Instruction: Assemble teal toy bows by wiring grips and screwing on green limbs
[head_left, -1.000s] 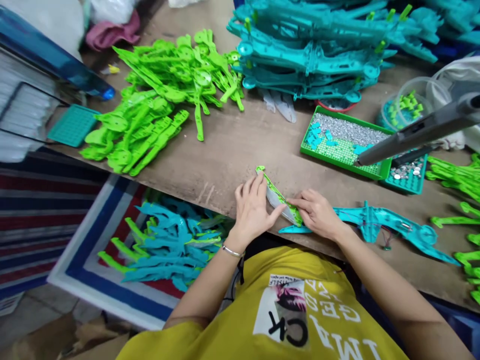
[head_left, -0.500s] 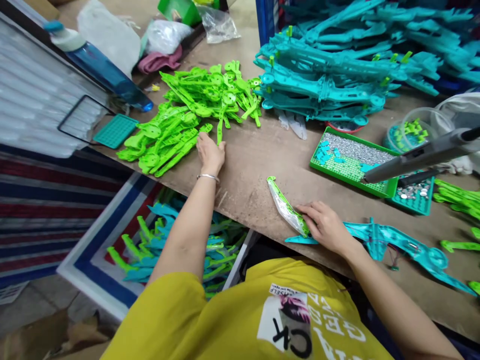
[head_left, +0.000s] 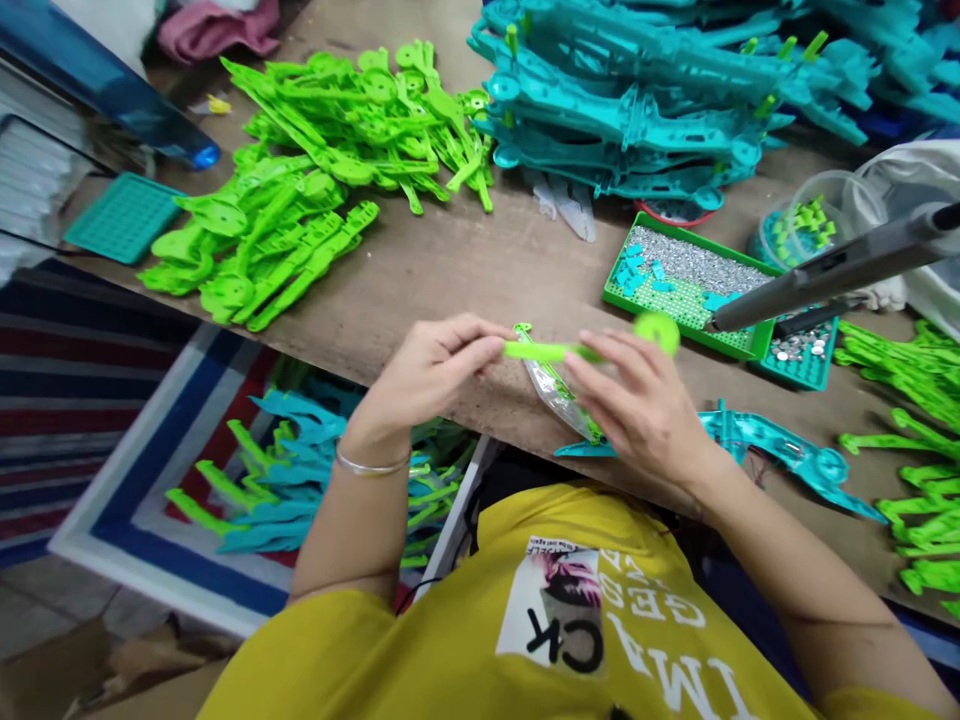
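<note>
In front of my body I hold a long lime-green plastic part [head_left: 541, 351] level, above the table. My left hand [head_left: 424, 375] pinches its left end between thumb and fingers. My right hand [head_left: 637, 400] grips it near the other end, where a round disc sticks out past the fingers, blurred by motion. Beneath it on the table lies a curved clear-and-green piece [head_left: 555, 395], partly hidden by my right hand. It rests on a long turquoise plastic frame [head_left: 795, 448] with thin wires, lying along the table's front edge.
Lime-green parts are heaped at the left [head_left: 300, 180] and right [head_left: 919, 480]. Turquoise frames [head_left: 637, 120] are stacked behind. A green tray [head_left: 682, 325] holds screws; a grey screwdriver-like tool [head_left: 825, 270] hangs over it. Below the table edge, a striped-lined bin [head_left: 150, 480] contains finished-looking turquoise-green pieces.
My left hand has moved right from the left heap with a green part. My right hand has lifted off the clear-and-green piece and taken that part's other end. The view has shifted.
</note>
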